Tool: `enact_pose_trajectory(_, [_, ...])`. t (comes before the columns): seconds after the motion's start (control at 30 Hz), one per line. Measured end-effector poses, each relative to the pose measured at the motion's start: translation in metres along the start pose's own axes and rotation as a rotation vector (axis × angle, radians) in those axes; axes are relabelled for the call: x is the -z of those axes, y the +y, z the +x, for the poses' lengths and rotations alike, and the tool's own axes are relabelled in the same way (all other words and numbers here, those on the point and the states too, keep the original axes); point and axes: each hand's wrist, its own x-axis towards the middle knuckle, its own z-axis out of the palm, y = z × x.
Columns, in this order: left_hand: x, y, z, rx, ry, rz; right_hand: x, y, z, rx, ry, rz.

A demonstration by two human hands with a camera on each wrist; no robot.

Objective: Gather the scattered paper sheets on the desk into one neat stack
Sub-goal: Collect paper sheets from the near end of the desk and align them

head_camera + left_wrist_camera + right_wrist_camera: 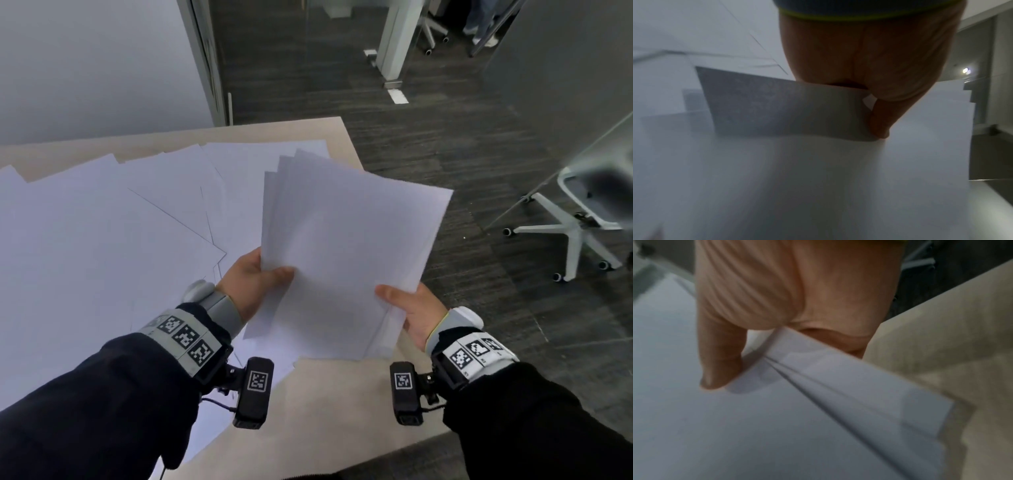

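Observation:
A loose bundle of white paper sheets (346,246) is held above the desk's right end, its edges fanned and uneven. My left hand (257,281) grips the bundle's near left edge, thumb on top. My right hand (407,308) pinches the near right corner, thumb lying on the top sheet. In the left wrist view the thumb (884,123) presses on the bundle (900,146). The right wrist view shows the thumb (719,363) on the bundle (735,426) with offset sheet edges beside it. More white sheets (113,233) lie scattered and overlapping on the beige desk (325,404).
The desk's right edge and near right corner border dark carpet (462,144). A white swivel chair (579,222) stands on the floor to the right. A pale wall (85,61) rises behind the desk, with a glass partition farther back.

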Motion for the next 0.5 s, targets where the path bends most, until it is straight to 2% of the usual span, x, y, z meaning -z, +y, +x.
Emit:
enact_pose_trajectory(0.07, [-0.009, 0.011, 0.003, -0.054, 0.000, -0.036, 0.000, -0.009, 0.000, 0.029, 0.013, 0.023])
enact_pose_trajectory(0.2, [-0.021, 0.021, 0.005, -0.121, 0.008, -0.075, 0.007, -0.018, -0.001, 0.183, 0.179, -0.174])
enact_pose_trajectory(0.3, [-0.030, 0.022, 0.011, -0.105, -0.002, -0.104, 0.015, -0.024, -0.009, 0.255, 0.214, -0.197])
enact_pose_trajectory(0.43, [-0.040, 0.013, 0.014, -0.059, -0.082, -0.050, 0.014, -0.018, -0.016, 0.292, 0.255, -0.209])
enact_pose_trajectory(0.5, [-0.043, 0.009, 0.014, -0.046, -0.113, -0.034, 0.011, -0.010, -0.018, 0.300, 0.354, -0.174])
